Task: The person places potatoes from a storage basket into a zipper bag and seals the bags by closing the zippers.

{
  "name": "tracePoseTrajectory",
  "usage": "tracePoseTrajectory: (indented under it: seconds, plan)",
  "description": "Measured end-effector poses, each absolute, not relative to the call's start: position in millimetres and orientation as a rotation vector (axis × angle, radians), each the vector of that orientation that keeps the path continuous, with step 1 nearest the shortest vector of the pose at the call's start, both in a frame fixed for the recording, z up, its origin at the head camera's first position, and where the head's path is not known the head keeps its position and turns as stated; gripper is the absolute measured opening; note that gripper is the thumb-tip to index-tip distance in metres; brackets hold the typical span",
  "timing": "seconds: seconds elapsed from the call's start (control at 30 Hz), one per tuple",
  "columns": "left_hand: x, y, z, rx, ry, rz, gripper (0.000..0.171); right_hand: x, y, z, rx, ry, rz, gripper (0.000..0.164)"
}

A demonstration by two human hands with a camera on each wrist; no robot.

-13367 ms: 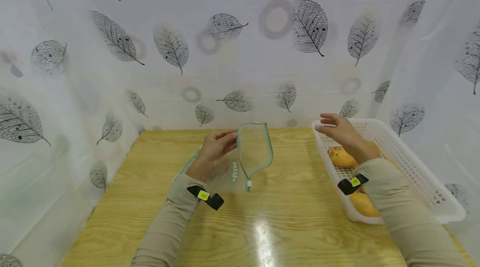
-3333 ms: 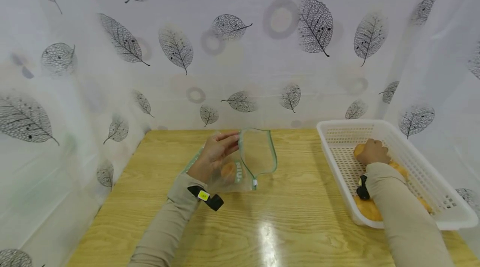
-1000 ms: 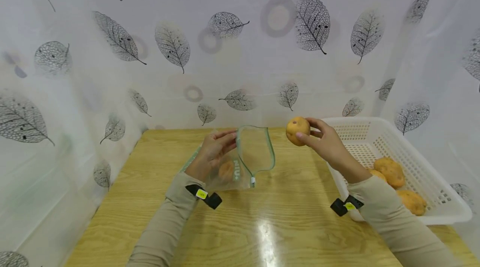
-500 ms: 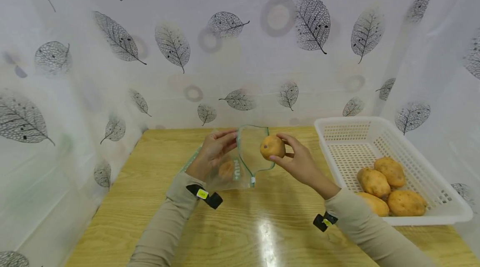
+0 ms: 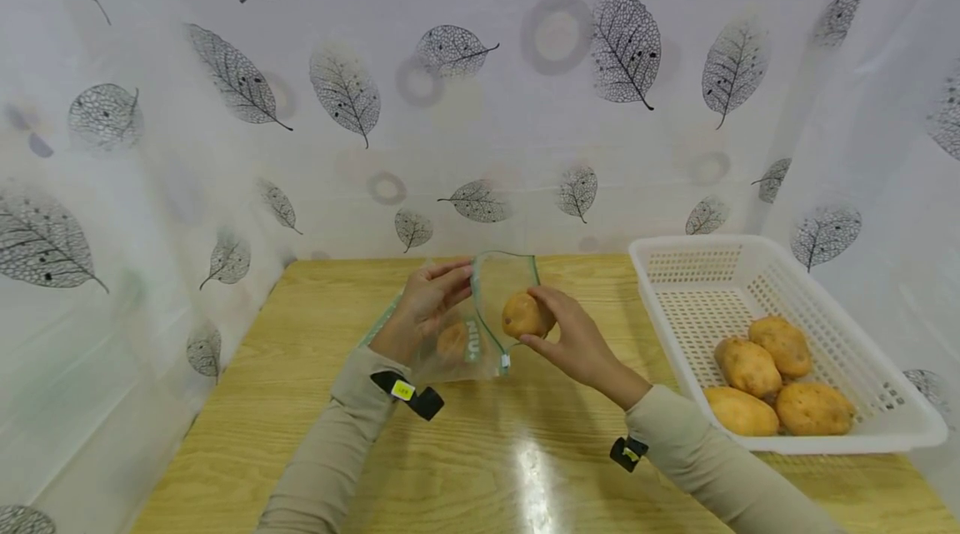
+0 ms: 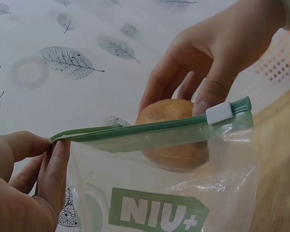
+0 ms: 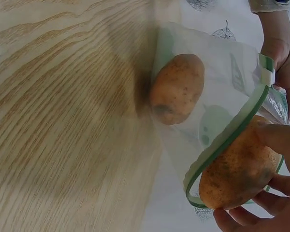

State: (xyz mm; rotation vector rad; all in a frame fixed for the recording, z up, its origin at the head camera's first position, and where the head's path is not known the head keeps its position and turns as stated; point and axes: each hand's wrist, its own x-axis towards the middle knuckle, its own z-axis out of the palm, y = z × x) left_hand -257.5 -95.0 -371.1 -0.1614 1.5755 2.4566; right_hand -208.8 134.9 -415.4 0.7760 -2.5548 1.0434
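My left hand [image 5: 427, 305] pinches the top edge of a clear zip bag [image 6: 159, 193] with a green rim and a white slider [image 6: 219, 113]. The bag's mouth stands open toward the right. Between the thumb and fingers of my right hand [image 5: 573, 338] is a potato [image 7: 239, 169], partly inside the mouth; in the left wrist view its lower half shows through the clear plastic. Another potato [image 7: 178, 89] lies inside the bag, near its bottom. In the head view that one shows dimly through the plastic beside my left wrist.
On the right of the wooden table [image 5: 450, 467] stands a white plastic basket [image 5: 693, 301] with several potatoes [image 5: 813, 409] gathered at its near end. A white leaf-print curtain [image 5: 480, 134] hangs behind the table and along both sides.
My right hand took a potato from the basket and carried it left into the bag's mouth. The first potato came into the bag earlier. My left hand has kept its hold on the rim.
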Motion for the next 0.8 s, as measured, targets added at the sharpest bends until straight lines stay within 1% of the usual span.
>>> tracePoseTrajectory:
  seconds: [0.07,0.27,0.37,0.47,0.67,0.8]
  plan:
    - [-257.3,-95.2,-371.2,-0.155,1.581,2.454,0.018,-209.2,134.3,-417.1,0.798,-2.553,1.028,0.067]
    - [-257.1,-96.2,-371.9,-0.129,1.610,2.434,0.033,-209.9,133.8,-420.2,0.831,-2.583,0.998,0.067]
    - [-256.9,-96.4,-372.7,-0.123,1.622,2.428,0.036,-209.5,133.8,-421.3,0.837,-2.605,0.980,0.068]
    - [-256.5,-96.1,-373.5,-0.133,1.622,2.433,0.032,-208.7,133.4,-421.7,0.845,-2.621,0.960,0.067]
    - [-256.7,-94.8,-374.5,-0.169,1.604,2.464,0.014,-206.9,133.7,-420.4,0.845,-2.645,0.929,0.064]
    - [-256.5,-94.7,-373.5,-0.190,1.593,2.479,0.014,-206.2,136.1,-414.3,0.827,-2.666,0.911,0.064]
